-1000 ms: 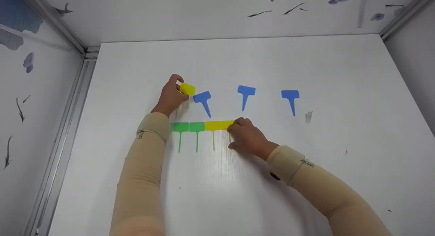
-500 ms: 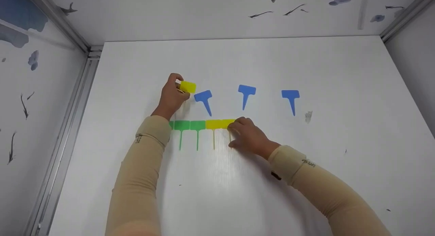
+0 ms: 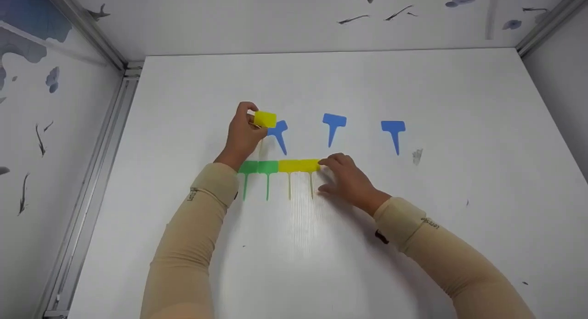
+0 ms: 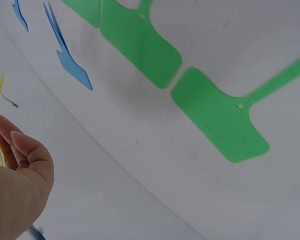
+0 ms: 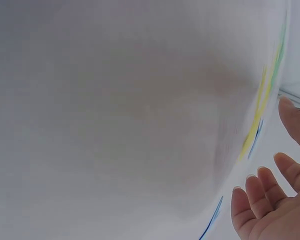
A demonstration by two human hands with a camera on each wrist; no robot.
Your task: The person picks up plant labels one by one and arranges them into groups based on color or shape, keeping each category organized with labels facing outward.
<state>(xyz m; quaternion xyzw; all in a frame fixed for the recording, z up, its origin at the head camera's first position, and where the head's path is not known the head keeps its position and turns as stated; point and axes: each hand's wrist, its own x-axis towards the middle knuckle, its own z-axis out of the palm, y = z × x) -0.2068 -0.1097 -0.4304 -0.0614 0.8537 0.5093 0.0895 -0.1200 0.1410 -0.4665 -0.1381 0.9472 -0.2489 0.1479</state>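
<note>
My left hand [image 3: 242, 134] pinches a yellow T-shaped plant label [image 3: 266, 120] above the table, overlapping a blue label [image 3: 279, 131] in the head view. The left wrist view shows that yellow label [image 4: 0, 95] edge-on between the thumb and fingers. Below it runs a side-by-side row with stems toward me: green labels [image 3: 268, 167] on the left, then two yellow labels [image 3: 309, 165]. Part of the green end is hidden by my left wrist. My right hand [image 3: 347, 181] is at the row's right end, fingers parted, fingertips close by the last yellow label. In the right wrist view it holds nothing.
Two more blue labels, one in the middle [image 3: 334, 120] and one farther right [image 3: 393, 126], lie behind the row on the white table [image 3: 459, 103]. A grey smudge [image 3: 417, 156] marks the surface. White panels with painted fish enclose the back and left sides.
My left hand has moved right with the yellow label, now over the left blue label. My right hand has let go of the row's last yellow label and shifted slightly right.
</note>
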